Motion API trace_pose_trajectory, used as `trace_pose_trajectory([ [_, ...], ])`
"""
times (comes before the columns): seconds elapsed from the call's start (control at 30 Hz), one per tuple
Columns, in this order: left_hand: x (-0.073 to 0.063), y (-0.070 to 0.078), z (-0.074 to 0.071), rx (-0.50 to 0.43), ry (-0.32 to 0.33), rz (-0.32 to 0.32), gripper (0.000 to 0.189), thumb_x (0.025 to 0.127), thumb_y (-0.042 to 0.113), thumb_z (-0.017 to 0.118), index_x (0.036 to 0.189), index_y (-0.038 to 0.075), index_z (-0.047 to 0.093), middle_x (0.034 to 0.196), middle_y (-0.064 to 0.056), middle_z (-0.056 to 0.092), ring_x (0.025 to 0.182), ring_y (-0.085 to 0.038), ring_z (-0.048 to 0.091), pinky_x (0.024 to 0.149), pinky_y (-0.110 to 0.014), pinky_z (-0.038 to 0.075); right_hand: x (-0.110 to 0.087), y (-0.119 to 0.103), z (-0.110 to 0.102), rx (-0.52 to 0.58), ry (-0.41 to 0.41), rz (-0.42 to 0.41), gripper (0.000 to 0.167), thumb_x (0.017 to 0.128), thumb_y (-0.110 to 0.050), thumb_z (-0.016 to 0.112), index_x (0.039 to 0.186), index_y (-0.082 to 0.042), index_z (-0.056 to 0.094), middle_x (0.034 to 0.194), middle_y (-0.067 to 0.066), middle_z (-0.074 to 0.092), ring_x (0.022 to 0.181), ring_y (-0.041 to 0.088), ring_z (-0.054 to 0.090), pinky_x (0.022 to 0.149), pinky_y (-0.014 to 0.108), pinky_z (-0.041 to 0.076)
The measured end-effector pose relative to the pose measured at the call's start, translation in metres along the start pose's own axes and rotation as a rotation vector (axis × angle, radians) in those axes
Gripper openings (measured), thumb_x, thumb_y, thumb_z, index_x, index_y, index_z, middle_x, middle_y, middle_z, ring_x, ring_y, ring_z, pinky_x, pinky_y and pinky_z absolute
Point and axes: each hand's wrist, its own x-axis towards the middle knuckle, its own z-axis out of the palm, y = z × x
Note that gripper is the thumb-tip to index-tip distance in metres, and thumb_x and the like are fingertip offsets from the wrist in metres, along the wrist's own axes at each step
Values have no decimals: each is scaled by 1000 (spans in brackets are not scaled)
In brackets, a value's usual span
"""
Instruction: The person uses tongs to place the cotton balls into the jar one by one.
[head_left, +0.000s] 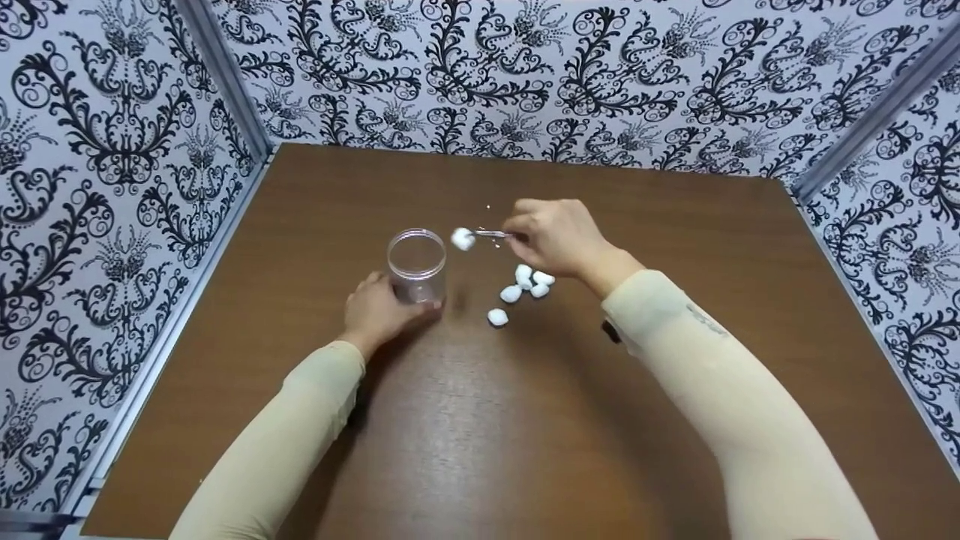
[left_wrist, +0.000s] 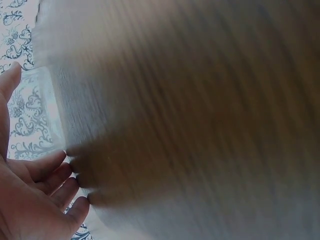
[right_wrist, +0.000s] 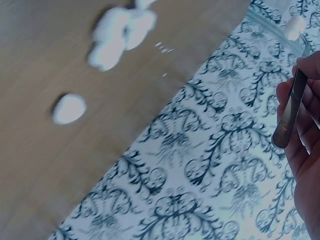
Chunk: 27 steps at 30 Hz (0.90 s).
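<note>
A clear round jar (head_left: 417, 259) stands on the table, its mouth upward. My left hand (head_left: 381, 309) holds it low down, thumb at the near side of the base. In the left wrist view several fingertips (left_wrist: 75, 182) rest by the tabletop, beside the clear wall of the jar (left_wrist: 35, 110). My right hand (head_left: 555, 234) grips a metal fork (right_wrist: 291, 110) by its handle. A white cotton ball (head_left: 463, 239) is on the fork's tip, just right of the jar's rim and apart from it. Several more cotton balls (head_left: 511, 293) lie on the table below my right hand.
Tiny white bits (right_wrist: 164, 48) are scattered on the brown tabletop (head_left: 465, 420) near the cotton balls. Patterned black-and-white panels (head_left: 495, 82) rise along the back and both sides of the table.
</note>
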Motion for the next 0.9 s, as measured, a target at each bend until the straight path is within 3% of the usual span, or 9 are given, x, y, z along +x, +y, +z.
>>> trace_pose_trajectory([
  [0.3, 1, -1, -2, 23, -15, 1, 90, 75, 68, 74, 132, 1, 61, 130, -17, 57, 121, -37, 51, 101, -58, 35, 25, -18, 17, 0, -6, -14, 12, 87, -20, 69, 91, -15, 79, 79, -2, 59, 56, 16, 56, 48, 41, 45],
  [0.9, 2, -1, 2, 35, -1, -13, 90, 72, 70, 75, 132, 3, 61, 130, -15, 57, 120, -36, 50, 99, -57, 35, 26, -23, 32, -8, -66, -67, 11, 86, -18, 69, 89, -15, 79, 76, -1, 55, 54, 19, 55, 45, 41, 44],
])
